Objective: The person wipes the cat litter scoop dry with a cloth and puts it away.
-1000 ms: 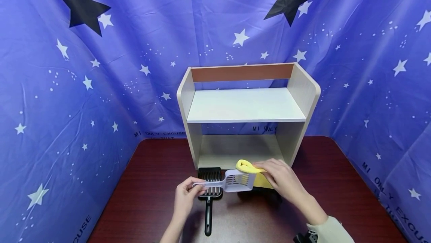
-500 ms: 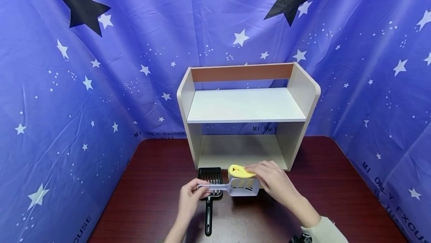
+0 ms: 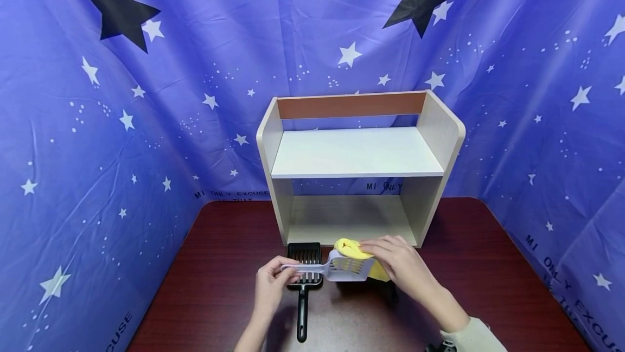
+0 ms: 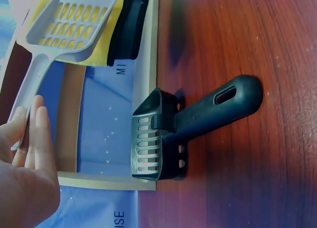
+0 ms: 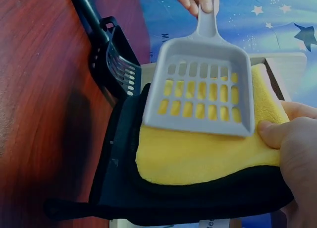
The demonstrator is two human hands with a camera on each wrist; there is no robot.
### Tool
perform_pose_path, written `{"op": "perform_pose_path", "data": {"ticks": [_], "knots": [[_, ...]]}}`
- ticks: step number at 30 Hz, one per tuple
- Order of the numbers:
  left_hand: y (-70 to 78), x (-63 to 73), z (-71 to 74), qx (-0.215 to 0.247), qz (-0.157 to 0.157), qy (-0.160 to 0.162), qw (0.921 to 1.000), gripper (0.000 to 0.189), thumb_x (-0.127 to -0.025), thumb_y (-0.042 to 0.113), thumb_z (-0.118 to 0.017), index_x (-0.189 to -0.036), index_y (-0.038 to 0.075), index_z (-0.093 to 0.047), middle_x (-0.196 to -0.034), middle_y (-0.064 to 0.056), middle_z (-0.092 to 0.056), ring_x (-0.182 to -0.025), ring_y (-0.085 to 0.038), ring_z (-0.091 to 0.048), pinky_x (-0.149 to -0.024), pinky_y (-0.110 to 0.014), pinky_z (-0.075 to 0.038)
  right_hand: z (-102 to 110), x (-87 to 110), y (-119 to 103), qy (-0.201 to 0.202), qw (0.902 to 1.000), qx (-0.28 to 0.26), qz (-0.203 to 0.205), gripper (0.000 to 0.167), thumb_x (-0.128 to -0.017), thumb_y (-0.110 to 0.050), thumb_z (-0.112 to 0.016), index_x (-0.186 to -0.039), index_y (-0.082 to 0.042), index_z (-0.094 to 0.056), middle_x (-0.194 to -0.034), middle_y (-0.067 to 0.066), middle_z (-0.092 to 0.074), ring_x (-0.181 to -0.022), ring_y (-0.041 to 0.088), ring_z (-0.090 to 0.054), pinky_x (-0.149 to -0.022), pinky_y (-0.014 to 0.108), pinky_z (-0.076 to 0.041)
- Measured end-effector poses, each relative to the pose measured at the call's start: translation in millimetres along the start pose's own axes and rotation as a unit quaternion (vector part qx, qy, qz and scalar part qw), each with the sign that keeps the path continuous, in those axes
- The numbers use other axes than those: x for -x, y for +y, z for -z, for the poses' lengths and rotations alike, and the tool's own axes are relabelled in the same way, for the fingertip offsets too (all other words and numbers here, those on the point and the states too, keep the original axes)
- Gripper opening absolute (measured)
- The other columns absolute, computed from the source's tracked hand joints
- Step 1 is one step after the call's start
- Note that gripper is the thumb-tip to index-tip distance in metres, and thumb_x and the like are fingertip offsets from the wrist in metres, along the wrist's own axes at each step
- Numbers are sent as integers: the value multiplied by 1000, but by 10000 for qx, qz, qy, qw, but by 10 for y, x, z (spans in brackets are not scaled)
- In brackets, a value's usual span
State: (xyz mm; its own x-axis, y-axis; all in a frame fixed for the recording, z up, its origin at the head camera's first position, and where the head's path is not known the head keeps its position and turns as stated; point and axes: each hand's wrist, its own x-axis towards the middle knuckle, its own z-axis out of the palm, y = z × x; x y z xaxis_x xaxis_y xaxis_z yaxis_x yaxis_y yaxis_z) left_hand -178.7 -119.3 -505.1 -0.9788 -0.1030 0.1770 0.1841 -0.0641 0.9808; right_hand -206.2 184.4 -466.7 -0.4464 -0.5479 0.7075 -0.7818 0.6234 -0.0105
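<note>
My left hand [image 3: 268, 287] pinches the end of a pale lilac-grey litter scoop's handle [image 4: 33, 82], between thumb and fingers. The litter scoop [image 3: 348, 269] is held up over the table, its slotted head pointing right. A yellow cloth [image 5: 198, 158] with a black border and dark reverse lies folded against the back of that head, and yellow shows through the slots. My right hand [image 3: 402, 265] grips the cloth by its right side, thumb on the yellow face in the right wrist view. The cloth's top fold curls over the scoop's upper edge in the head view.
A black litter scoop [image 3: 302, 308] lies on the dark red table [image 3: 210, 287] below my left hand, handle toward me. Behind stands a small two-tier shelf [image 3: 356, 151] in pale wood. Blue starry curtains [image 3: 171, 97] hang around the table.
The lilac-grey scoop shifts right, then back left, while the cloth moves left and then slightly right against it. Both hands keep their hold. The black scoop stays in place.
</note>
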Motion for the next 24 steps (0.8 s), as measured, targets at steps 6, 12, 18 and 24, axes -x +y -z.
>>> {"op": "perform_pose_path", "data": {"ticks": [6,12,18,24], "knots": [[8,-23,50,-38,32,67,10000,13,-88,-11,-64,-97,-20,-64,-89,-31,-72,-67,-3,-70,-64,-18,-59,-6,74,16,200,9995,35,-233,31,-84,-8,-70,-113,-17,-74,-110,-4,-75,-96,15,-69,-86,37,-49],[31,-43,82,-139,112,161,9997,13,-88,-11,-63,-98,-19,-64,-89,-29,-72,-68,-2,-70,-65,-17,-59,-27,209,50,141,9984,-17,-545,31,-84,-9,-68,-114,-18,-74,-110,-5,-75,-97,14,-69,-91,32,-44],[24,-60,98,-174,155,198,9995,12,-89,-12,-61,-99,-20,-64,-93,-33,-71,-70,-2,-70,-67,-17,-59,-20,322,77,144,9945,-50,-1036,36,-80,-3,-73,-112,-19,-74,-107,-5,-76,-97,17,-71,-90,33,-48],[-6,-73,86,38,203,255,9995,15,-90,-12,-60,-101,-22,-61,-93,-31,-72,-71,-3,-72,-69,-19,-60,19,384,43,182,9531,-358,-3001,26,-83,-4,-77,-107,-16,-76,-100,3,-78,-84,17,-72,-66,34,-56]]}}
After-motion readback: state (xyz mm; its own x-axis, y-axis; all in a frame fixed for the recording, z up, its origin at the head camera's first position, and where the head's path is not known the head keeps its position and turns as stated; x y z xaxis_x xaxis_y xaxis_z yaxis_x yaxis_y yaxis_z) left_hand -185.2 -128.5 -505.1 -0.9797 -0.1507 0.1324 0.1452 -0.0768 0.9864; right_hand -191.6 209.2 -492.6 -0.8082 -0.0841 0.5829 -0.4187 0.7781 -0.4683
